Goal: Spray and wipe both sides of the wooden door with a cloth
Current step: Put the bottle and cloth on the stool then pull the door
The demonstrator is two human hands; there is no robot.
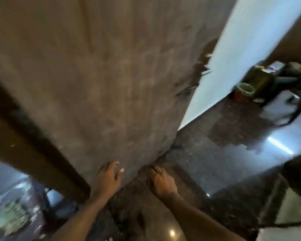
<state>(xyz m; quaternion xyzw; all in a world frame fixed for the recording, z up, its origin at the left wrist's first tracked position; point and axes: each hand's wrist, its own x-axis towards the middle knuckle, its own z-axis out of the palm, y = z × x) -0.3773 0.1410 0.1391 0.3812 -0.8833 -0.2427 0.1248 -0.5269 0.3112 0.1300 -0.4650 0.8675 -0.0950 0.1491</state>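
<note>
The wooden door (pixel 111 75) fills the upper middle of the blurred view, brown with pale smears and dark streaks near its right edge. My left hand (pixel 108 178) reaches forward with straight fingers, its fingertips at the door's bottom corner. My right hand (pixel 162 183) stretches low beside it, fingers pointing at the floor by the door's lower edge. Neither hand holds anything. No cloth or spray bottle shows.
A dark door frame (pixel 33 148) runs diagonally at the left. A pale wall (pixel 241 54) stands right of the door. The speckled dark floor (pixel 207 162) is glossy. A green-rimmed pot (pixel 245 91) and a chair-like frame (pixel 290 94) stand at the far right.
</note>
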